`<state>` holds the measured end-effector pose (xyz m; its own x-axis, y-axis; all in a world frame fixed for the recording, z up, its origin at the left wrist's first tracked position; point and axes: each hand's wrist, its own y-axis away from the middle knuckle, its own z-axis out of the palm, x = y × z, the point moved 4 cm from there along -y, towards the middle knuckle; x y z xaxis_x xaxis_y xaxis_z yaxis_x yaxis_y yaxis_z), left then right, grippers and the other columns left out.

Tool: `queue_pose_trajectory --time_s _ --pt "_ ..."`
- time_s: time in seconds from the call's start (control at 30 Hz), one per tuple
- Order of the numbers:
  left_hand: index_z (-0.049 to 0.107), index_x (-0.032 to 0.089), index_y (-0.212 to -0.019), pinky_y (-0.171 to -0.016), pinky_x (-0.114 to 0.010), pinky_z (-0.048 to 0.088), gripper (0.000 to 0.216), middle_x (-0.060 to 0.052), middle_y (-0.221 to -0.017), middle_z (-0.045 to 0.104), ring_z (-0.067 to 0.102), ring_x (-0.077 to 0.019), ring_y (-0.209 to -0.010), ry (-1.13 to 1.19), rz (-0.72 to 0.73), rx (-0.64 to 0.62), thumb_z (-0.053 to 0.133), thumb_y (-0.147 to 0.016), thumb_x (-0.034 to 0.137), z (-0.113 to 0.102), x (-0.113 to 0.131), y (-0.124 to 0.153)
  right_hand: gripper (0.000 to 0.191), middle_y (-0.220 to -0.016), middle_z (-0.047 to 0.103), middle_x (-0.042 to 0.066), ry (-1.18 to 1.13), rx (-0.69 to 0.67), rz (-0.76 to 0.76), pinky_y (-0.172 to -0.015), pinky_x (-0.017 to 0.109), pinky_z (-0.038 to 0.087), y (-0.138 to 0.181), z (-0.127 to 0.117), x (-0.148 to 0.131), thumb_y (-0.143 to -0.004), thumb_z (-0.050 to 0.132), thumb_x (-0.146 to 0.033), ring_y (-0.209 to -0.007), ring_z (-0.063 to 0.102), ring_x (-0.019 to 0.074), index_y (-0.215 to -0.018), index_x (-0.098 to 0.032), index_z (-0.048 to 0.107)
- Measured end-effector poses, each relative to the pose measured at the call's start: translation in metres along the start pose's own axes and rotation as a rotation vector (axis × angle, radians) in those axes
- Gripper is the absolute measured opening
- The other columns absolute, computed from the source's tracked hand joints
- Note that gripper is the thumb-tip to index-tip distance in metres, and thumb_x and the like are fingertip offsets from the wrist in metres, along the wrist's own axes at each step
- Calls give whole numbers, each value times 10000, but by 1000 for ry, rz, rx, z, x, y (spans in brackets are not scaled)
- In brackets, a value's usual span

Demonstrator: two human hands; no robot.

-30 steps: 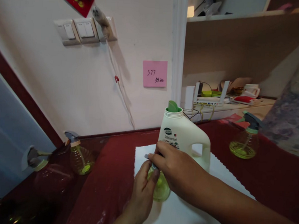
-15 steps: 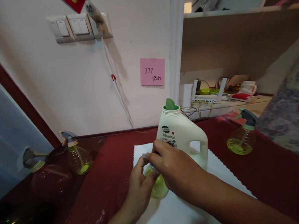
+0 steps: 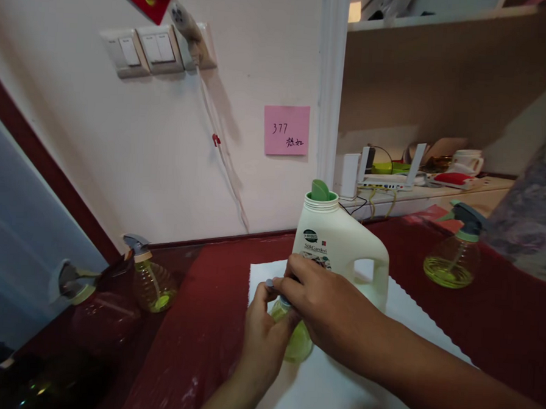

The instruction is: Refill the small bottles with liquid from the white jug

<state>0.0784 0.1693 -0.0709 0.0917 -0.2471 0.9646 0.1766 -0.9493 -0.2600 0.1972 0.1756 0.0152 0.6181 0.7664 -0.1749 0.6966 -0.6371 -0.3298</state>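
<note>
A small clear spray bottle (image 3: 299,345) holding yellow-green liquid stands on a white sheet (image 3: 309,395). My left hand (image 3: 266,335) is closed around its upper part. Over the bottle's top, my right hand (image 3: 327,302) is closed on the grey spray head (image 3: 270,284), most of which the fingers hide. Right behind my hands stands a large pale-green detergent jug (image 3: 344,239). Its cap is off, and a green spout (image 3: 320,192) shows in the neck.
More spray bottles stand on the dark red table: one at the right (image 3: 451,259), one ribbed bottle (image 3: 153,284) and a clear bottle (image 3: 105,318) at the left. A router (image 3: 386,180) sits on the shelf behind. A cable (image 3: 224,171) hangs down the wall.
The whole view has shifted slightly, so everything appears a bit farther right. Another dark spray head now shows at the lower left. Both hands keep their hold on the bottle.
</note>
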Motion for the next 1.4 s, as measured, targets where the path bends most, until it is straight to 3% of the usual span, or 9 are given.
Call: queue_pose_trajectory --time_s 0.17,0.33,0.5,0.7,0.9,1.13,1.23,1.33,1.4 --pt "650 194 -1032 -828 -307 509 260 -47 -1048 721 663 -243 -1004 64 22 -71 732 -803 287 2 6 0 320 -1017 556 91 13 -6 -1 -706 357 460 1 0 0 -905 591 -59 -897 558 239 -1209 -143 650" --pt "652 198 -1159 -957 -372 494 309 -82 -1196 702 636 -273 -1130 87 20 -157 655 -886 342 4 4 3 270 -1007 556 93 28 -1 -1 -684 350 458 2 2 0 -932 564 -83 -882 558 234 -1181 -129 656" --pt "648 184 -1170 -974 -385 484 320 -99 -1188 706 636 -284 -1138 80 6 -161 636 -899 353 3 1 4 312 -1005 556 90 30 8 6 -690 350 462 3 2 1 -925 562 -73 -900 561 240 -1219 -139 642" --pt "653 177 -997 -845 -303 509 296 -44 -1011 726 655 -231 -985 65 12 -51 780 -741 254 0 7 1 339 -995 546 70 17 14 -6 -689 345 461 3 0 0 -875 607 -40 -874 558 225 -1186 -163 660" --pt "673 157 -1044 -708 -280 511 275 -76 -1032 736 680 -245 -941 99 -42 -93 714 -801 280 3 8 1 329 -977 553 82 32 41 -14 -654 352 464 1 2 1 -892 596 -62 -846 565 236 -1203 -147 660" --pt "663 163 -1143 -889 -331 483 310 -87 -1120 712 640 -256 -1063 40 7 -148 624 -917 370 0 -4 3 364 -977 639 101 33 111 -43 -607 376 510 3 -1 4 -896 583 -61 -834 634 267 -1239 -158 657" --pt "681 162 -1067 -807 -302 480 325 -62 -1003 704 630 -219 -933 20 20 -135 566 -954 444 -4 -7 3 426 -1179 668 112 -2 173 -47 -763 420 568 10 -7 11 -901 599 -102 -1037 650 282 -1321 -177 593" --pt "697 161 -980 -754 -300 475 407 -50 -901 691 604 -204 -827 24 -1 -121 505 -969 520 -6 -7 5 581 -1415 551 124 -189 329 -33 -1052 419 477 28 -13 22 -913 649 -242 -1306 513 253 -1453 -184 441" --pt "706 166 -1008 -830 -326 477 448 -66 -964 709 620 -222 -889 39 -29 -104 469 -977 545 -7 -9 4 522 -1405 542 87 -410 478 44 -1065 371 456 47 -9 33 -965 587 -321 -1284 519 207 -1457 -257 423"
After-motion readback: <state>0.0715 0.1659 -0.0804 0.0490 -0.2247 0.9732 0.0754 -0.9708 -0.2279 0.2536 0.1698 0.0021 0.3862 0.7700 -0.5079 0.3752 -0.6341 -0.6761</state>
